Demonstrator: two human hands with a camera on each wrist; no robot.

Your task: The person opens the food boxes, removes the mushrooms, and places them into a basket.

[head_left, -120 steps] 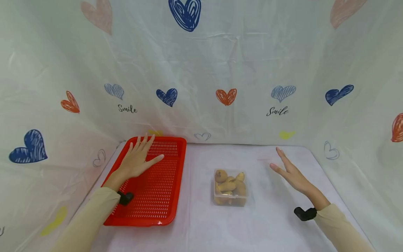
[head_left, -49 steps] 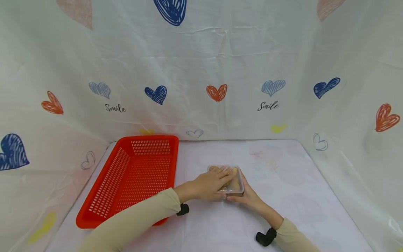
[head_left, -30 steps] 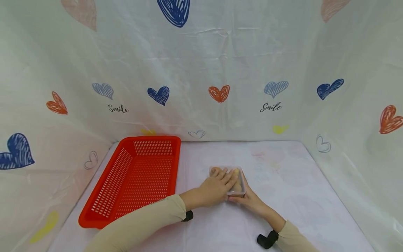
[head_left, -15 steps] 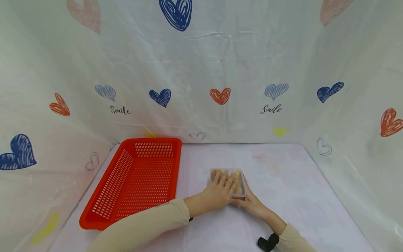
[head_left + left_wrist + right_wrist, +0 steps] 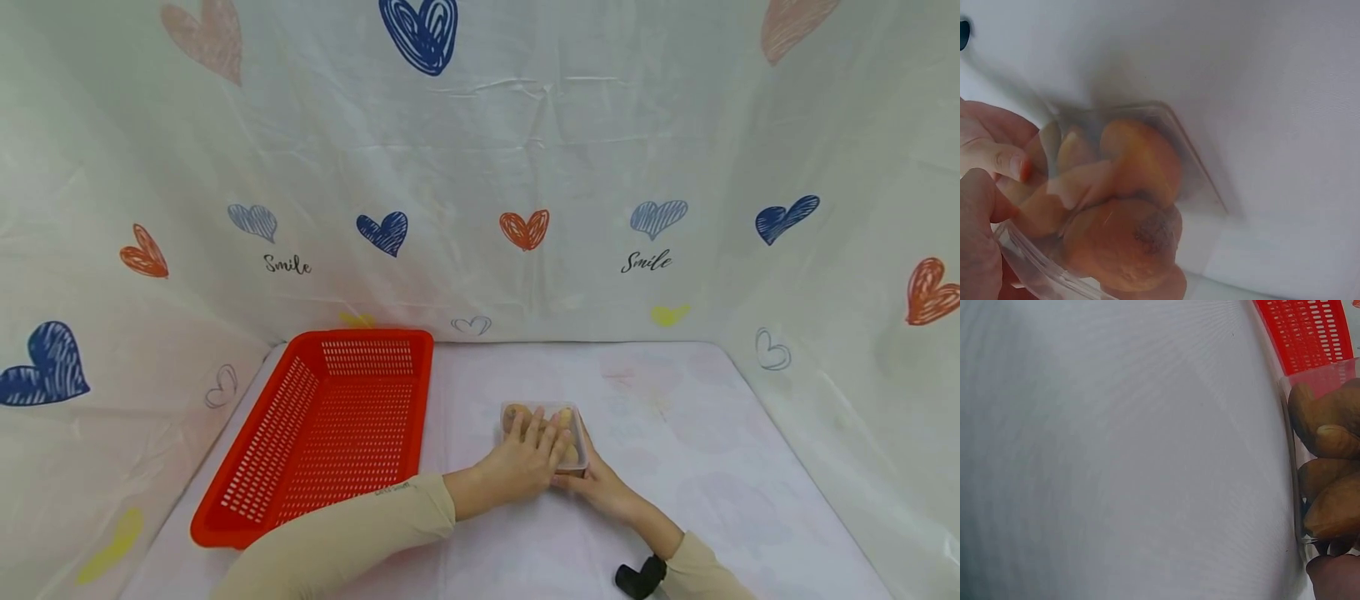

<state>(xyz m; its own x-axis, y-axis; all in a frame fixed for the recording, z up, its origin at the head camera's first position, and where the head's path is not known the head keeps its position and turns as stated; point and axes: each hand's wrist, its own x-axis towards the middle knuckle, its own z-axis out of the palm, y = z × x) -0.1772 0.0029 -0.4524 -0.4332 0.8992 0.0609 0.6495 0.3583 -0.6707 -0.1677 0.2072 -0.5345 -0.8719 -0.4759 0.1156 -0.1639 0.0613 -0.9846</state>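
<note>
A clear plastic box stands on the table, holding several rounded yellow-brown pieces whose kind is unclear. Over its top, my left hand lies with fingers straight and spread, covering much of the contents in the head view. My right hand grips the box from the right, its thumb at the near side and its fingers along the right wall. In the left wrist view, fingertips sit right at the box's edge. At the right border of the right wrist view, a fingertip shows below the box.
A red perforated plastic basket stands on the left part of the white-covered table. My left sleeve crosses its near right corner. A white curtain printed with hearts hangs behind and at both sides.
From apart over the basket and the table's right side, my hands came together at the box, left on top, right gripping its side. Lately the left hand has slid slightly toward the right.
</note>
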